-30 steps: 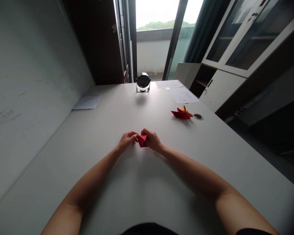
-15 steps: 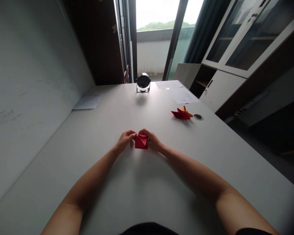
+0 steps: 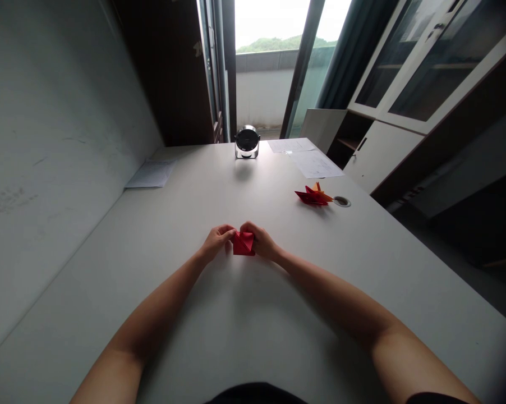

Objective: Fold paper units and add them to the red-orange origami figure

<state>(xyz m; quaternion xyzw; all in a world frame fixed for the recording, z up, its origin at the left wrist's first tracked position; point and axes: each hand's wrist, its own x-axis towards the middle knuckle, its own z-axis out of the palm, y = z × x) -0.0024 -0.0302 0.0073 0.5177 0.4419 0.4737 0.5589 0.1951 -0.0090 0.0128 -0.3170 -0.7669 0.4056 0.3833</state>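
Note:
A small piece of folded red paper (image 3: 243, 244) is held between my two hands, just above the white table (image 3: 185, 348). My left hand (image 3: 217, 239) pinches its upper left corner between thumb and fingers. On the other side, my right hand (image 3: 259, 240) grips the upper right part, with its index finger bent over the top edge. A diagonal crease runs across the front of the paper. Some fingertips are hidden behind it.
Red and orange folded paper shapes (image 3: 314, 195) lie at the right, beside a round cable hole (image 3: 341, 201). A round black device on a stand (image 3: 247, 141) is at the far edge. Paper sheets lie far left (image 3: 150, 174) and far right (image 3: 315, 164). A wall (image 3: 59, 140) borders the left.
The top of the red paper sits slightly differently, with its upper right flap a little lower. Both hands keep their grip and have barely moved.

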